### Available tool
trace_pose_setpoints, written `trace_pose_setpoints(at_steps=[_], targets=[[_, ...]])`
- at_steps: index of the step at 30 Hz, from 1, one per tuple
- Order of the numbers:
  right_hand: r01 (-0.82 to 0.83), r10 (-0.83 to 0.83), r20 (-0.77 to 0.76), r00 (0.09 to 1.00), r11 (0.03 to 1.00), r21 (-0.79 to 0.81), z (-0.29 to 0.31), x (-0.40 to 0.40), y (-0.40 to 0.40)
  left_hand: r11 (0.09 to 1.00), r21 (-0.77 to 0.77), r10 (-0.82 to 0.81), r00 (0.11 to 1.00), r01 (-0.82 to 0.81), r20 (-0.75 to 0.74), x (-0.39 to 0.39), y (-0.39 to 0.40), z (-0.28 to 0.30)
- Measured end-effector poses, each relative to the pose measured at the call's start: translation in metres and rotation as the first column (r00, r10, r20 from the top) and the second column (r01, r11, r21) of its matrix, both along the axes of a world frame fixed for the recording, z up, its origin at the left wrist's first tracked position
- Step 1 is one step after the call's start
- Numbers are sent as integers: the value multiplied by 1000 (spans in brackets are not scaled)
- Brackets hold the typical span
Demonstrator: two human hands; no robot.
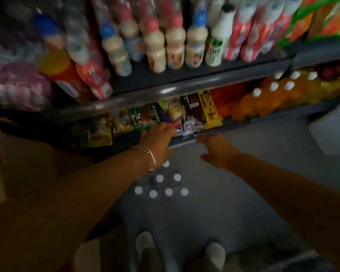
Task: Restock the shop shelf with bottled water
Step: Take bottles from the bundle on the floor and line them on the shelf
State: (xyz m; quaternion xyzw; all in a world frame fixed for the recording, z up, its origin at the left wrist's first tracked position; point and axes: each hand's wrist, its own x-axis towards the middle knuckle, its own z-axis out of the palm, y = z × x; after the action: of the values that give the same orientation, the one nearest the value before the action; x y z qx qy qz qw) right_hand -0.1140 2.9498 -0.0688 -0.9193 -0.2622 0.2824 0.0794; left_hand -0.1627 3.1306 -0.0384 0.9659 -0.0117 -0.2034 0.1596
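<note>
Both arms extended forward and down; left hand [157, 138] and right hand [216, 150] blurred, grip unclear.

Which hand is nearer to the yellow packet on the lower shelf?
Right. The right hand reaches just below the yellow packet, at the shelf edge. The left hand lies further left, at the green packets.

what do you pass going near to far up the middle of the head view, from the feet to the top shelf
shoes → pack of white-capped water bottles on the floor → left hand and right hand at the lower shelf edge → snack packets → cream-coloured drink bottles
</note>
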Motion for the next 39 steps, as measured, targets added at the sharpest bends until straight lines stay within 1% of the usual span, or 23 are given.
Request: trace_pose_setpoints(at_steps=[3,6,9,11,14,17,22,26,29,34,37,39], targets=[[-16,10,-77,997,997,-78,-88,-23,2,1000,-5,-8,996,7,-91,-16,0,-83],[-35,21,-149,989,995,-97,-162,-47,2,999,-8,-43,992,42,-116,-31,-3,-155],[-49,29,-203,979,994,-94,-222,-70,2,999,-4,-46,987,46,-153,-44,-6,-212],[-50,33,-223,974,996,-70,-254,-79,2,999,2,-45,988,45,-150,-50,-8,-240],[-51,36,-262,964,998,-48,-288,-87,0,999,-2,-35,989,35,-144,-56,-8,-271],[-20,16,-276,961,1000,-11,-310,-90,0,999,-24,-34,992,32,-122,-61,-4,-290],[-13,16,-177,984,1000,18,-323,-97,0,999,4,-43,993,43,-108,-62,-1,-294],[48,-40,-172,984,998,38,-308,-95,0,998,22,-59,988,63,-146,-59,-2,-281],[44,-28,-205,978,996,75,-268,-86,-4,995,43,-80,974,91,-210,-55,-4,-253],[25,36,-255,966,972,232,-160,-58,-7,991,21,-124,957,134,-262,-43,-8,-176],[142,-7,-347,938,920,365,-79,-41,-6,988,55,-124,950,146,-285,-31,-7,-104],[181,-14,-372,928,890,419,-20,-29,-6,984,86,-128,952,157,-277,-23,-4,-48]])
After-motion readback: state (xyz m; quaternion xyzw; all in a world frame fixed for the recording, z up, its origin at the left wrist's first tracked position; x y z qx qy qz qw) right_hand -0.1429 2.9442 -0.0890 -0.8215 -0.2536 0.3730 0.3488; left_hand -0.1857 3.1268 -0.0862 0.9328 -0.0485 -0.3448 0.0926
